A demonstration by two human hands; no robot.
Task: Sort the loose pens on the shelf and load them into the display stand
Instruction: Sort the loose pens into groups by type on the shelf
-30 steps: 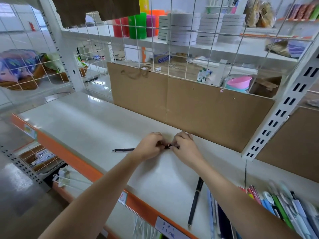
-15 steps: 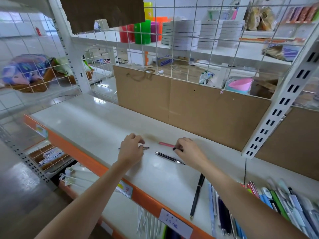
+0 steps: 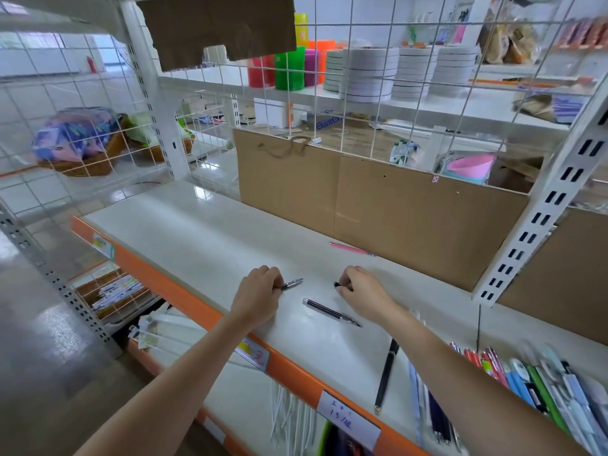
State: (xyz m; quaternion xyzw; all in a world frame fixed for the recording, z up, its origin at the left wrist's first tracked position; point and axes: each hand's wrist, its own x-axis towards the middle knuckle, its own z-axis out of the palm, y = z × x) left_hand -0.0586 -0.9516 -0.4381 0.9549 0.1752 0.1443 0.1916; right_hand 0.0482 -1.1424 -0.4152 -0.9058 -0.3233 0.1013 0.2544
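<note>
On the white shelf (image 3: 204, 238), a black pen (image 3: 330, 313) lies loose between the hands. The left hand (image 3: 260, 291) grips a silver-tipped pen (image 3: 292, 284); the right hand (image 3: 358, 289) pinches something small and dark, perhaps a cap. Farther back lies a pink pen (image 3: 351, 248).

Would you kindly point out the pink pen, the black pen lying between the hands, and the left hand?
pink pen (image 3: 350, 248), head view, mid-barrel.
black pen (image 3: 330, 312), head view, mid-barrel.
left hand (image 3: 260, 291), head view, back of hand.
</note>
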